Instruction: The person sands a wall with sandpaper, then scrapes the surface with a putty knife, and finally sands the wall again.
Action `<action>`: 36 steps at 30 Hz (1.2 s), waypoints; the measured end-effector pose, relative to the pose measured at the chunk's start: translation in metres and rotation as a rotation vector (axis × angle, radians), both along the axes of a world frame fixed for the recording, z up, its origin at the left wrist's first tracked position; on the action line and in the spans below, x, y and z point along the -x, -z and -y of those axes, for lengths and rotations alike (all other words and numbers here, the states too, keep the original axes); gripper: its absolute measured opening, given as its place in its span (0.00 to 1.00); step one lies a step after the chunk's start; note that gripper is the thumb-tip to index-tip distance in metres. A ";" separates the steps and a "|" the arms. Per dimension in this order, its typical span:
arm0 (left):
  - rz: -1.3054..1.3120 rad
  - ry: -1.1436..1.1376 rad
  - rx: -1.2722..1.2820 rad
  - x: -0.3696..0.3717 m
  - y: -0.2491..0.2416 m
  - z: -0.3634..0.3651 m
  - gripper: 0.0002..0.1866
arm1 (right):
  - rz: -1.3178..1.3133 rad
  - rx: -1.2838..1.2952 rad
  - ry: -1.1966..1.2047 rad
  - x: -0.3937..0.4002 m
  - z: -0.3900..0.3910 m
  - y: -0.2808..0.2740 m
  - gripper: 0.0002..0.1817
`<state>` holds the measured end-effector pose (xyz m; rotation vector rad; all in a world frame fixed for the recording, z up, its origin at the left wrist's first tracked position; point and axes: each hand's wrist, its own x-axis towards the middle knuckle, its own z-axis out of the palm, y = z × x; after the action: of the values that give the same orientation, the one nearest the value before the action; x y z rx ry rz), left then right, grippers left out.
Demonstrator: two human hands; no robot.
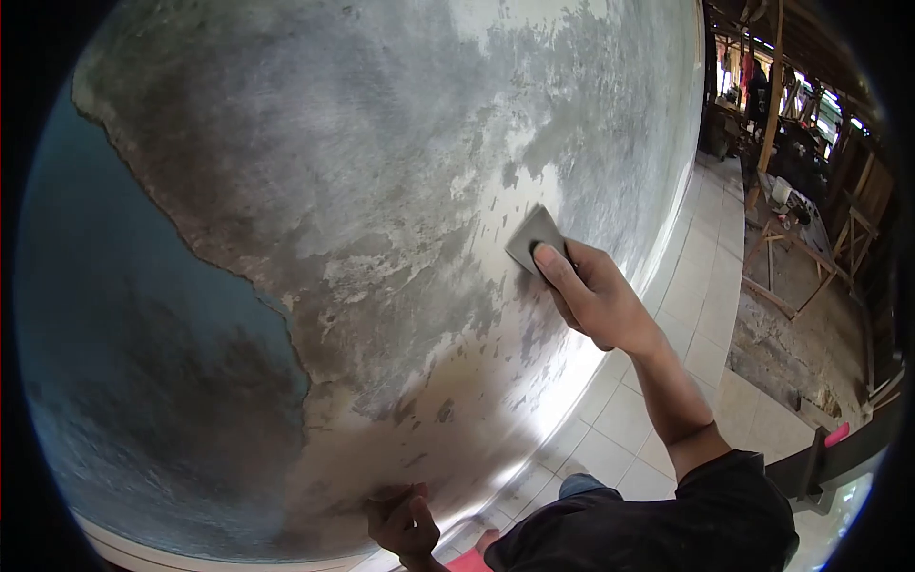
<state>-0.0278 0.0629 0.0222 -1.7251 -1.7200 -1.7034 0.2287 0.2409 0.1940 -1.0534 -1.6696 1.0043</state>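
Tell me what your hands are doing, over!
Right hand pressing scraper flat on wall. Left hand low, fingers touching wall. Wall part grey, part blue, patchy. Nothing in the way.

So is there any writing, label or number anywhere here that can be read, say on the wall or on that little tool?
None can be read.
The wall shows only grey plaster patches and blue paint, no lettering.
The flat scraper under the right hand is plain grey, with no brand showing.
The left hand rests low on the wall, with no text near it.
The workshop clutter at far right is too small and blurred to show any sign.
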 end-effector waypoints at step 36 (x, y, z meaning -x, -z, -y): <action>0.025 -0.082 0.024 0.000 0.006 0.001 0.17 | 0.261 -0.769 0.039 -0.020 -0.041 -0.019 0.19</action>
<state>-0.0280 0.0620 0.0160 -1.6255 -1.8024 -1.6829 0.2485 0.2819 0.2128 -0.6987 -1.9902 0.1408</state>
